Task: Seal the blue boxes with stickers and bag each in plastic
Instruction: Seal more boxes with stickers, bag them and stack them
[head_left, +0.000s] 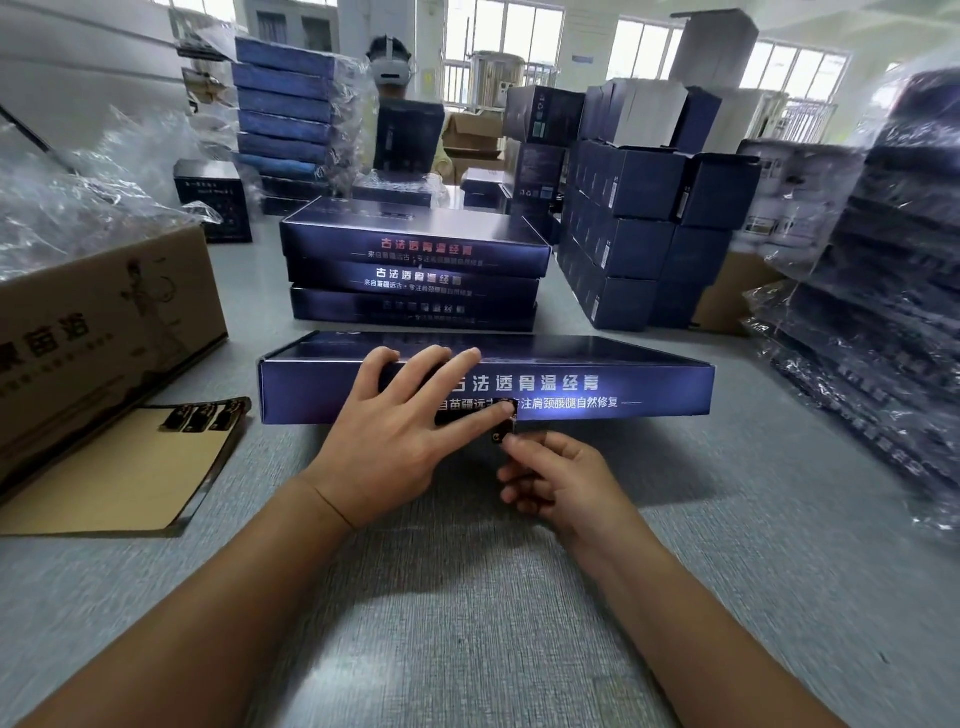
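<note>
A flat blue box (597, 387) lies on the grey table in front of me, its long printed side facing me. My left hand (395, 431) rests on it with fingers spread over the top edge, and its thumb presses a small dark sticker (503, 435) against the lower front edge. My right hand (553, 480) pinches the sticker's lower end just below the box. A sheet of dark stickers (205, 415) lies on a cardboard flap to the left.
Three more blue boxes (415, 265) are stacked behind the near one. A brown carton (104, 322) with plastic bags (78, 182) stands left. Bagged boxes (878, 312) pile up at right, small blue cartons (639, 234) behind. A person (392, 73) sits across.
</note>
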